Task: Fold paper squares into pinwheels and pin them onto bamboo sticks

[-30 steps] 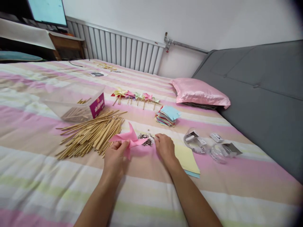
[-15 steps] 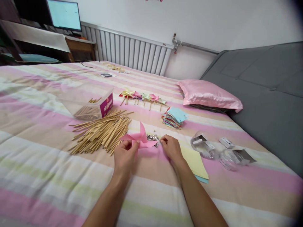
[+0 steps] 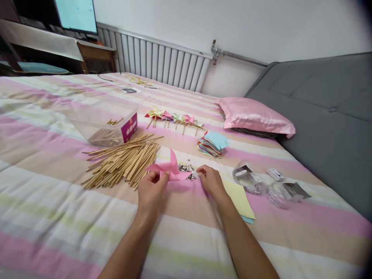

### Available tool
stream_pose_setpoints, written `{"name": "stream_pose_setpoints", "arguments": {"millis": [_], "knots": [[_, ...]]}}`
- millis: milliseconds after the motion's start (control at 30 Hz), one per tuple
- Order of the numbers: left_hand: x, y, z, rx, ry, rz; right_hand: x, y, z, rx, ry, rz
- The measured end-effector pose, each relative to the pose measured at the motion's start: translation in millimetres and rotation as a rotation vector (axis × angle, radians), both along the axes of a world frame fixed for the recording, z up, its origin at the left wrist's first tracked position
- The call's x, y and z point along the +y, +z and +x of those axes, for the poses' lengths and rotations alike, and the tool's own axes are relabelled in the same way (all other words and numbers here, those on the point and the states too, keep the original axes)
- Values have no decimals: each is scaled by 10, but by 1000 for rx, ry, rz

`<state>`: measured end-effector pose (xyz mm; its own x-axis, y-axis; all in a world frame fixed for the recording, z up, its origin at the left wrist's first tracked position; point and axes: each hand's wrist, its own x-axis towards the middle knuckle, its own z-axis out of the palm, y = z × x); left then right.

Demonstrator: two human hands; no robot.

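A pink paper pinwheel [image 3: 174,169] is pinched at its middle by my left hand [image 3: 152,190], its blades spread out. Just behind its right blade lies a small heap of shiny silver pins [image 3: 186,169] on the bedspread. My right hand [image 3: 211,181] is beside the heap, thumb and forefinger pressed together; whatever is between them is too small to make out. Left of the pinwheel is a loose pile of thin wooden sticks [image 3: 123,162]. A yellow paper sheet [image 3: 238,199] lies by my right wrist, on top of a blue one.
A clear plastic box [image 3: 95,131] holds more sticks. Finished pinwheels [image 3: 177,117] lie in a row further back. A stack of cut coloured papers [image 3: 213,144] stands right of centre. Open clear plastic containers [image 3: 250,180] lie at the right, near a pink pillow [image 3: 257,116].
The view has shifted slightly. My right hand is a little further from the pins and the pinwheel; my left hand keeps its pinch on the pinwheel.
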<state>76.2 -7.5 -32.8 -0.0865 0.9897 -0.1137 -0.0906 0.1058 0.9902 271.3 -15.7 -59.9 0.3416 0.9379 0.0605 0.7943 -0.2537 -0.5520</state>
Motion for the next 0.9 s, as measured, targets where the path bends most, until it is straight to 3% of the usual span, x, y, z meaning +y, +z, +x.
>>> {"name": "stream_pose_setpoints", "arguments": {"millis": [367, 700, 900], "knots": [[22, -20, -7, 12, -3, 18, -77, 84, -65, 28, 72, -4], [5, -1, 9, 21, -8, -12, 15, -49, -40, -22, -21, 5], [18, -18, 11, 38, -5, -2, 2, -10, -28, -18, -42, 15]]}}
